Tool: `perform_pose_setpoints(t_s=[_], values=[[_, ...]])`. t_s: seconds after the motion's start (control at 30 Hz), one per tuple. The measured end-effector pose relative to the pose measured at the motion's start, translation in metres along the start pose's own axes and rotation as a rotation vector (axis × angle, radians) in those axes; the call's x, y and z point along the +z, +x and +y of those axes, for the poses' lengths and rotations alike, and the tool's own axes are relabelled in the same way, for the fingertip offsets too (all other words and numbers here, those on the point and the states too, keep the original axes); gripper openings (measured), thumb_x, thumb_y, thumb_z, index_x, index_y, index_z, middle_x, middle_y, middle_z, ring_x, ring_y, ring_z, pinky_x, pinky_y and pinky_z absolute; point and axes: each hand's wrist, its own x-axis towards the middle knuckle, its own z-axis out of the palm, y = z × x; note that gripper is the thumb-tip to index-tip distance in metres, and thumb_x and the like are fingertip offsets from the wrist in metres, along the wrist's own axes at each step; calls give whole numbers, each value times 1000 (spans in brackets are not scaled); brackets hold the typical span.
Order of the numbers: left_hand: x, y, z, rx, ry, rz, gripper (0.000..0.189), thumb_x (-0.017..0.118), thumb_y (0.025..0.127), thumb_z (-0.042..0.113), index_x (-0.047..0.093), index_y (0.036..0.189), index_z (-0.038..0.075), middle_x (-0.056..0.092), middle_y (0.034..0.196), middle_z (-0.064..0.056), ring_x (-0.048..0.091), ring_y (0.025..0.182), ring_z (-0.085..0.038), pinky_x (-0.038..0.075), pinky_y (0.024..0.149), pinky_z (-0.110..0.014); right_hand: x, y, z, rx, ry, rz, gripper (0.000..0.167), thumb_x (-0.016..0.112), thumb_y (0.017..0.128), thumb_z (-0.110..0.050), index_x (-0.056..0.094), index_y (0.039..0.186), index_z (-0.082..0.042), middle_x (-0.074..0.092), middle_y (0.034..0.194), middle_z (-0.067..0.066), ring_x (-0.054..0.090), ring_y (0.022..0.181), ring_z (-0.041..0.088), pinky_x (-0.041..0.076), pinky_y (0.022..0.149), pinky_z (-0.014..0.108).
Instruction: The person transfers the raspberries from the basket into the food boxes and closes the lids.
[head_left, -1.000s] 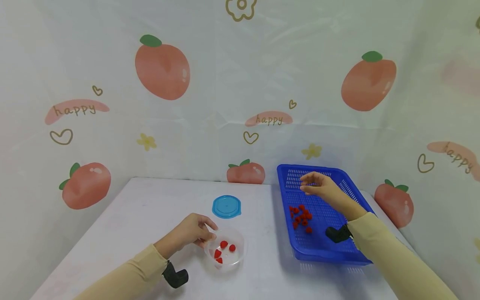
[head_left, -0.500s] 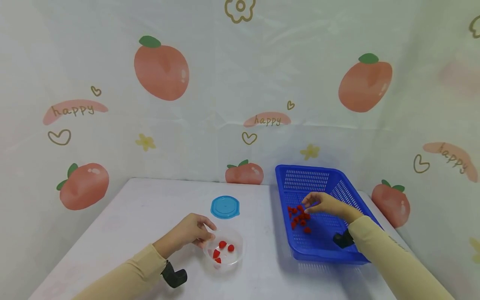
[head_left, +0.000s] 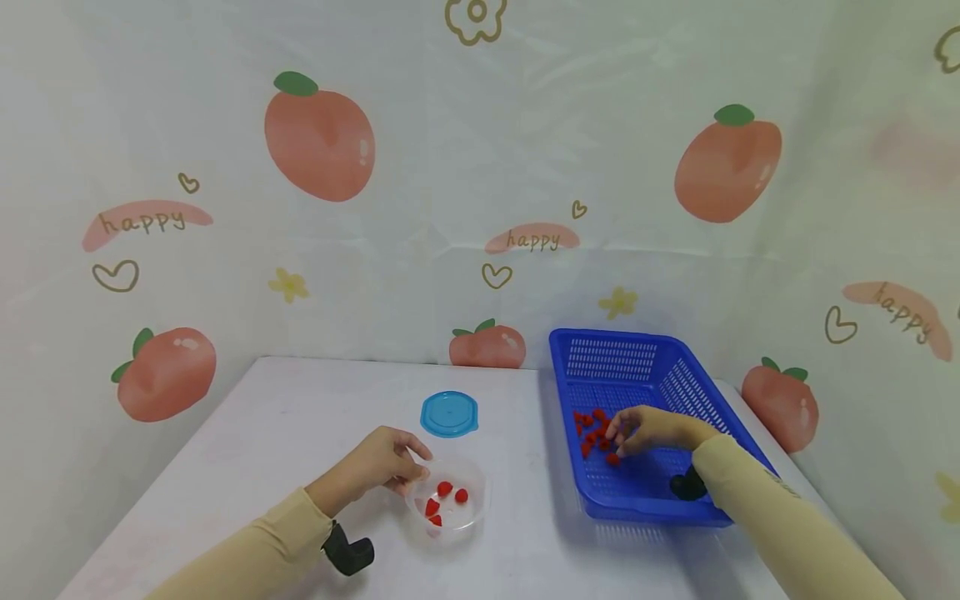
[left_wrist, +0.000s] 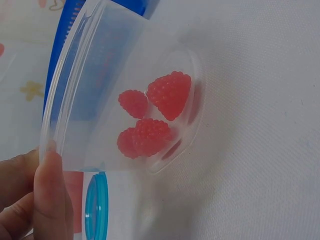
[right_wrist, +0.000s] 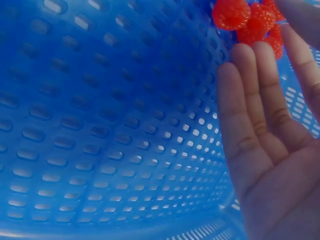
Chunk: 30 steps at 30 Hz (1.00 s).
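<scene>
My left hand (head_left: 386, 458) pinches the rim of a clear round plastic bowl (left_wrist: 100, 125) between thumb and fingers. Several red raspberries (left_wrist: 169, 95) lie on the bowl's bottom. Over on the right, my right hand (head_left: 651, 427) reaches down into a blue perforated basket (head_left: 585, 504). Its fingers are fairly straight and spread from the thumb, close to a cluster of raspberries (right_wrist: 255, 22) at the basket's left side. The right wrist view shows nothing held in it; whether a fingertip touches a raspberry I cannot tell.
A blue lid (head_left: 450, 414) lies flat on the white table (head_left: 315, 408) behind the bowl. The basket's raised walls stand around my right hand. A printed cloth backdrop (head_left: 420, 167) rises behind the table.
My right hand has lowered from above the basket down to the raspberries, with its fingers near the front ones. My left hand and the bowl have stayed in place.
</scene>
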Motion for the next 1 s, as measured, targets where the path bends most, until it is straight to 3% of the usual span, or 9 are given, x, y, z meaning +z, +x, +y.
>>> perform_pose_setpoints(t_s=[0.13, 0.47, 1.0], values=[[0, 0, 1, 2, 0, -3, 22, 80, 78, 14, 70, 97, 6, 58, 65, -6, 55, 48, -14, 54, 52, -23, 1, 2, 2, 62, -4, -11, 24, 69, 83, 0, 61, 106, 3, 60, 87, 7, 58, 81, 19, 52, 77, 29], [0, -3, 2, -5, 12, 7, 22, 80, 78, 14, 70, 97, 7, 59, 67, -7, 55, 50, -15, 55, 53, -23, 2, 3, 3, 120, -65, -46, 23, 70, 83, 0, 64, 106, -1, 59, 85, 5, 56, 77, 17, 50, 73, 28], [0, -2, 1, -9, 7, 9, 22, 79, 79, 13, 70, 97, 7, 60, 67, -6, 55, 50, -15, 55, 53, -24, 9, 6, 2, 144, -163, -26, 14, 67, 87, -3, 64, 100, -3, 60, 84, 3, 54, 77, 17, 51, 72, 30]])
